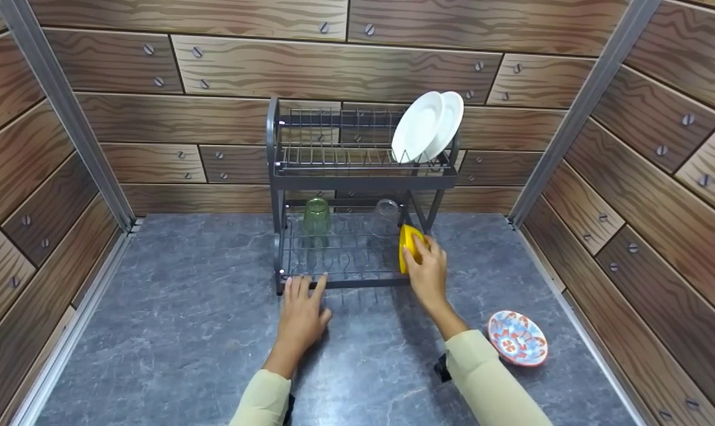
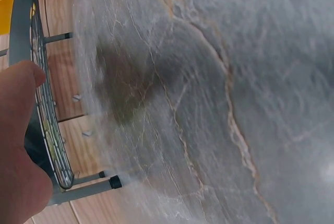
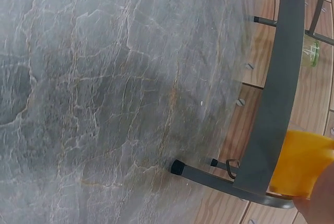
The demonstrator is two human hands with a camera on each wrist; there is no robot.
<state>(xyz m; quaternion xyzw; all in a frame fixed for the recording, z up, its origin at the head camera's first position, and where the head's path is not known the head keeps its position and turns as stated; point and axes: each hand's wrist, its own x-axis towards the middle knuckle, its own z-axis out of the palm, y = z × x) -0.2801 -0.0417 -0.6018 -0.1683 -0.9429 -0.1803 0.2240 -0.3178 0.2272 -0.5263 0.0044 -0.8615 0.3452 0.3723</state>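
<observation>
A yellow bowl (image 1: 406,251) stands on its edge at the right end of the lower shelf of the dark dish rack (image 1: 363,181). My right hand (image 1: 428,269) holds it from the right, fingers and thumb on its side. In the right wrist view the bowl (image 3: 302,161) shows just behind the rack's front bar. My left hand (image 1: 301,316) rests its fingertips at the front left of the lower shelf, fingers extended. The left wrist view shows that hand (image 2: 18,140) against the rack's front bar (image 2: 22,25).
On the lower shelf stand an upturned green glass (image 1: 317,216) and a clear glass (image 1: 386,216). Two white plates (image 1: 416,127) lean in the upper tier's right end. A patterned red-and-blue bowl (image 1: 518,338) lies on the grey marbled surface (image 1: 186,331) at right. Wood-patterned walls surround it.
</observation>
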